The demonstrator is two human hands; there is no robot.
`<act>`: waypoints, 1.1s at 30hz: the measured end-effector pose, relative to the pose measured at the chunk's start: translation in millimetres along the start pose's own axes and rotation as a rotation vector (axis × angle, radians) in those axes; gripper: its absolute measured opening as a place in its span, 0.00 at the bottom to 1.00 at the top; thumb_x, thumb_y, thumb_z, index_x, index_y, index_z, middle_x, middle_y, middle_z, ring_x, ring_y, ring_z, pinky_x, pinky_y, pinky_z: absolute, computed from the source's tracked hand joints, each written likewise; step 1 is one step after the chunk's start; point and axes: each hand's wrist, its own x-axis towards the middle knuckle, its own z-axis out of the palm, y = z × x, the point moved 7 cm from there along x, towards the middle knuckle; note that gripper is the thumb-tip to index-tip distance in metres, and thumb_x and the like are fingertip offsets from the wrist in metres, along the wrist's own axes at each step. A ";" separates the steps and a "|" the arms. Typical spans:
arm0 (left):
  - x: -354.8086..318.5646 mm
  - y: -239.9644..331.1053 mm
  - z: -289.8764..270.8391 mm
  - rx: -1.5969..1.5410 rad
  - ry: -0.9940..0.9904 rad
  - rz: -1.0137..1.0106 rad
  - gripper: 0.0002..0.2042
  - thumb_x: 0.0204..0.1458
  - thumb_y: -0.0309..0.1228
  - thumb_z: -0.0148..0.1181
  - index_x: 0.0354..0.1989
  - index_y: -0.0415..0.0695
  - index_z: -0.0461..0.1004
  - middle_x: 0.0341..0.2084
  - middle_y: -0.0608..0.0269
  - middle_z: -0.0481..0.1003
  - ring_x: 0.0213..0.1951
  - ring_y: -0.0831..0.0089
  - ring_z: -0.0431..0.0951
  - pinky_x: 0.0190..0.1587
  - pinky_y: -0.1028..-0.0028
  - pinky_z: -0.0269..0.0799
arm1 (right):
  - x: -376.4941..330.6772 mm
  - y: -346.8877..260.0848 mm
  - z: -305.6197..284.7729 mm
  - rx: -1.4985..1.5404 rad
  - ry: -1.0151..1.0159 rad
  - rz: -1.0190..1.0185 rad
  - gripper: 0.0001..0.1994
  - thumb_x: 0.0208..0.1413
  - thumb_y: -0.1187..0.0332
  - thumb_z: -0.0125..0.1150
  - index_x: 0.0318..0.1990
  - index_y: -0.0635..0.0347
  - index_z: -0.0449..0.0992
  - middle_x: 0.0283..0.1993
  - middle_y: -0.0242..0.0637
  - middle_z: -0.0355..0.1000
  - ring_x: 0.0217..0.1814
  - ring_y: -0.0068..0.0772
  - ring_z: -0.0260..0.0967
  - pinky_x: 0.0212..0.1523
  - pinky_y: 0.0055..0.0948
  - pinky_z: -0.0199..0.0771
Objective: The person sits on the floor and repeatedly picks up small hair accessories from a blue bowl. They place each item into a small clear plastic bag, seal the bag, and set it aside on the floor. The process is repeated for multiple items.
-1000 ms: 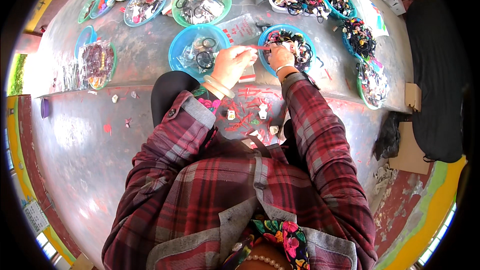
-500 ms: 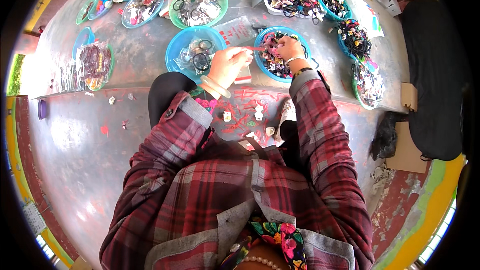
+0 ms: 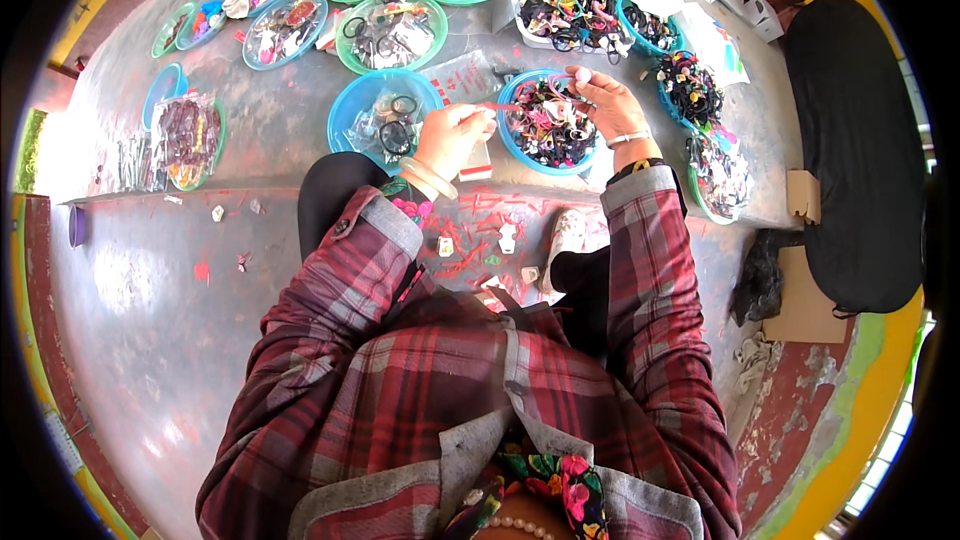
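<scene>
Both hands have drifted right, over the blue bowl of hair ties.

Since a second ago the right hand (image 3: 610, 105) has moved from the near rim of the bowl (image 3: 512, 140) to its far rim, its grip pinched on the end of a thin pink strip (image 3: 520, 106). The left hand (image 3: 452, 138) holds the other end in a closed grip at the bowl's left rim (a bangle on that wrist). So the strip, slender and taut, now spans the bowl, above the dark ties (image 3: 550, 125), near the middle of the floor's raised ledge.
</scene>
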 end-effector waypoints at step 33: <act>3.5 -8.6 5.4 -0.017 0.020 0.013 0.12 0.52 0.30 0.52 0.38 0.31 0.72 0.28 0.58 0.76 0.30 0.76 0.76 0.34 0.79 0.73 | -28.5 -3.0 22.7 0.554 0.075 -0.005 0.16 0.52 0.67 0.53 0.45 0.69 0.67 0.32 0.36 0.67 0.33 0.27 0.65 0.33 0.25 0.69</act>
